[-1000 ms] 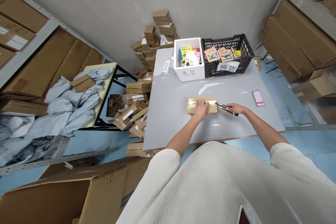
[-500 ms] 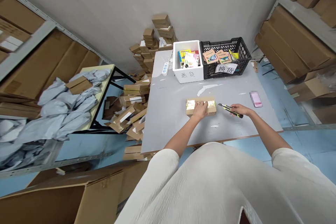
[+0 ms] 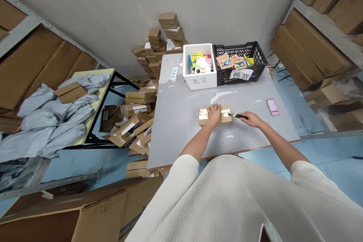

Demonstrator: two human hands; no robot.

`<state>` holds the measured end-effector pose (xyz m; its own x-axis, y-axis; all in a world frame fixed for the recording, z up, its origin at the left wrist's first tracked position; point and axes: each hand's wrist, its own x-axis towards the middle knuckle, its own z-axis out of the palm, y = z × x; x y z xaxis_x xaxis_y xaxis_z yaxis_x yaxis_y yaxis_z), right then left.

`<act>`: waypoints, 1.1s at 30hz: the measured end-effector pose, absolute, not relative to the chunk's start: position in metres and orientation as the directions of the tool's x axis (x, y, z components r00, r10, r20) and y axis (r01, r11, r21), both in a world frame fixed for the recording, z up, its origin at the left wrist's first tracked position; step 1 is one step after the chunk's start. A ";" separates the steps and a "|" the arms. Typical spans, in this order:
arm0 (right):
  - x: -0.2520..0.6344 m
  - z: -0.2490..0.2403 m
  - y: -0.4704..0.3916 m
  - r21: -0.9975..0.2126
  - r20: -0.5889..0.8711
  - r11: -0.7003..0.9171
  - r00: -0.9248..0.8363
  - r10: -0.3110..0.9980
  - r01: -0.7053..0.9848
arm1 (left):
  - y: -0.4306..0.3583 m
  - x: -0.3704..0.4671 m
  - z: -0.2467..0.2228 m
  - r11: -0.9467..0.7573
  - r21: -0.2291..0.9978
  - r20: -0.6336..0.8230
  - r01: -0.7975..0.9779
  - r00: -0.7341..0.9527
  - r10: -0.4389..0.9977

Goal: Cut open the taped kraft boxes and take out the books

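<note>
A small brown cardboard box [image 3: 225, 120] with shiny tape along its top lies on the grey table [image 3: 181, 128]. My left hand [image 3: 214, 114] rests on top of the box, its fingers apart and pressing on the taped surface. In my right hand [image 3: 251, 119] is a black and yellow utility knife [image 3: 240, 116], held from the right side. The knife's tip is at the right end of the box, over the tape.
A white bin [image 3: 202, 82] and a black crate [image 3: 256, 60], both with books, stand at the table's back. A pink blurred item [image 3: 272, 107] lies at right. Cardboard boxes [image 3: 138, 96] are piled left of the table; grey parcels [image 3: 66, 117] lie farther left.
My right hand has brought the knife left, from beside the box to its right end. My left hand is still on the box. The whole view has shifted slightly.
</note>
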<state>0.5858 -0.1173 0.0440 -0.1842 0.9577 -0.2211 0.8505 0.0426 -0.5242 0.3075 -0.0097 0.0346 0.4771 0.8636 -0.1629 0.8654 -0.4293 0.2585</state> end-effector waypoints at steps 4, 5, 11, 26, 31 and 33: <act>0.583 0.041 -0.116 -0.414 -0.228 0.069 -0.177 0.958 0.908 | -0.005 0.308 0.031 -0.467 0.238 -0.174 0.851 0.511 0.842; 0.582 0.041 -0.115 -0.396 -0.226 0.075 -0.177 0.958 0.915 | -0.005 0.309 0.030 -0.474 0.230 -0.169 0.850 0.515 0.840; 0.585 0.040 -0.105 -0.374 -0.241 0.106 -0.207 0.948 0.921 | -0.014 0.309 0.021 -0.505 0.186 -0.143 0.843 0.531 0.835; 0.583 0.016 -0.117 -0.304 -0.120 0.141 -0.185 0.975 0.942 | -0.025 0.308 0.014 -0.455 0.225 -0.140 0.862 0.490 0.860; 0.580 0.011 -0.114 -0.353 -0.111 0.137 -0.187 0.976 0.925 | -0.026 0.306 0.012 -0.457 0.220 -0.131 0.862 0.490 0.862; 0.583 0.012 -0.111 -0.357 -0.106 0.147 -0.196 0.975 0.923 | -0.026 0.306 0.012 -0.459 0.224 -0.128 0.859 0.493 0.860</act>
<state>0.5829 -0.1110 0.0118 -0.1960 0.9748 -0.1062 0.9226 0.1466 -0.3568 0.3056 -0.0264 0.0123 0.4933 0.8603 -0.1285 0.8595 -0.4593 0.2244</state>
